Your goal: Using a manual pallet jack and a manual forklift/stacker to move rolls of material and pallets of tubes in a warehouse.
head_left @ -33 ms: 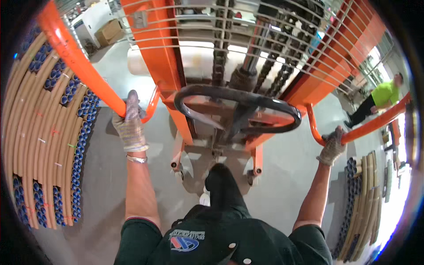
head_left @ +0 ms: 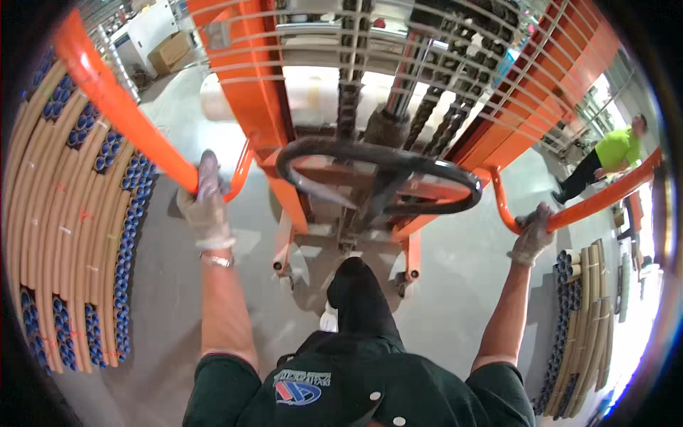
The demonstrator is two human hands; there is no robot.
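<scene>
I stand behind an orange manual stacker lift (head_left: 249, 92) with a wire guard and chains on its mast. My left hand (head_left: 205, 203), in a thin light glove, grips the left orange handle bar (head_left: 121, 107). My right hand (head_left: 532, 235), gloved the same way, grips the right orange handle bar (head_left: 605, 196). A black oval steering loop (head_left: 377, 174) sits between my arms, in front of my dark trouser leg.
Stacked long cardboard tubes with blue ends (head_left: 64, 235) line the left side. More tubes (head_left: 583, 313) lie at the right. A person in a bright green shirt (head_left: 615, 153) stands at the far right. A cardboard box (head_left: 171, 51) sits far back left. Grey concrete floor (head_left: 455, 285) below.
</scene>
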